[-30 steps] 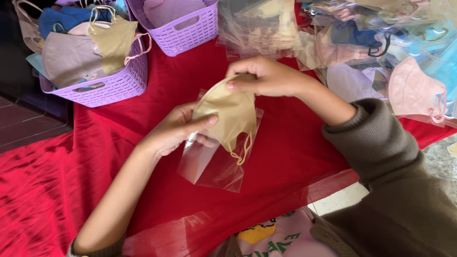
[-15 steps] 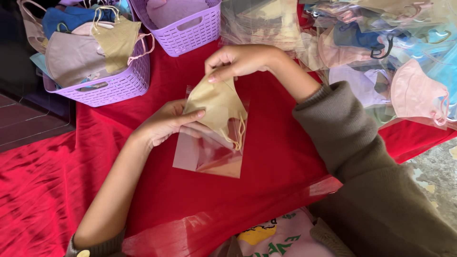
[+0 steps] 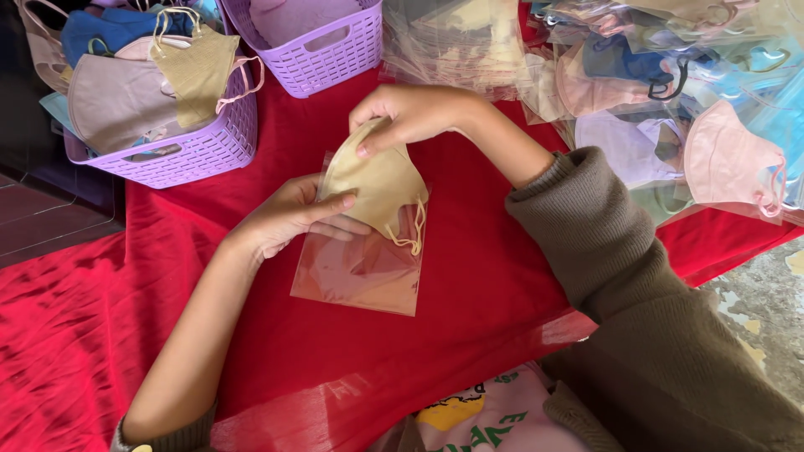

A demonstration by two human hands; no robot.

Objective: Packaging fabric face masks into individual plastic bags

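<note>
A tan face mask point(image 3: 381, 182) with thin ear loops sits partly inside a clear plastic bag point(image 3: 356, 272) that lies on the red cloth point(image 3: 469, 251). My right hand point(image 3: 414, 113) pinches the top edge of the mask from above. My left hand point(image 3: 293, 216) holds the mouth of the bag at its left side, thumb pressed on the mask. The lower half of the bag lies flat and holds nothing.
A purple basket point(image 3: 184, 151) of loose masks in several colours stands at the far left, and a second purple basket point(image 3: 322, 50) behind it. Bagged masks point(image 3: 662, 92) are heaped at the far right. The table's edge runs along the bottom right.
The bag has settled flat on the red cloth and the mask has slid further down into it. Both hands stayed on the mask and bag, shifting slightly toward me.
</note>
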